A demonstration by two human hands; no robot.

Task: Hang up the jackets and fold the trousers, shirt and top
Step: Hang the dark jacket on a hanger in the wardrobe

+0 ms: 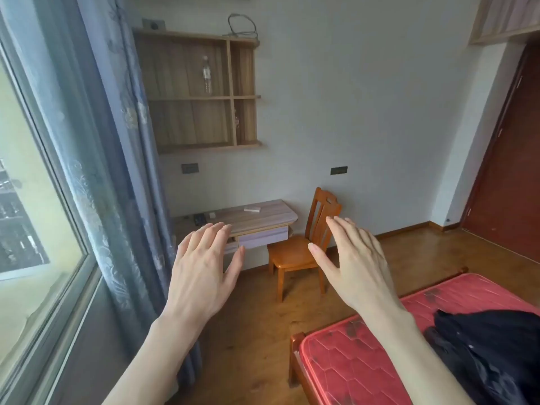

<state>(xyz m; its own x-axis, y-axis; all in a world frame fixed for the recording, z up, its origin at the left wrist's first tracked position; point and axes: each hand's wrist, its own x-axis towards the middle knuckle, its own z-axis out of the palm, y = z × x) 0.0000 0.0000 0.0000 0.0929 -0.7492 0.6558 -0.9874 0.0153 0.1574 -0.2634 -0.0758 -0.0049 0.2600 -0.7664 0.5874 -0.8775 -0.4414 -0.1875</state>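
The left hand (pixel 201 270) and the right hand (pixel 350 258) were raised side by side, backs up, fingers straight and slightly spread, holding nothing. Beyond them stood a wooden chair (pixel 301 247) beside a wall desk (pixel 257 217). A heap of dark clothing (pixel 491 346) lay at the right edge of the red mattress (pixel 365 361). A bottle (pixel 207 75) stood on the shelf (pixel 198 97), its label unreadable.

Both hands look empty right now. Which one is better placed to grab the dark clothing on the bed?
Probably the right hand. Its forearm already passes over the red mattress, beside the dark clothing. The left hand hangs open over the floor, towards the curtain.
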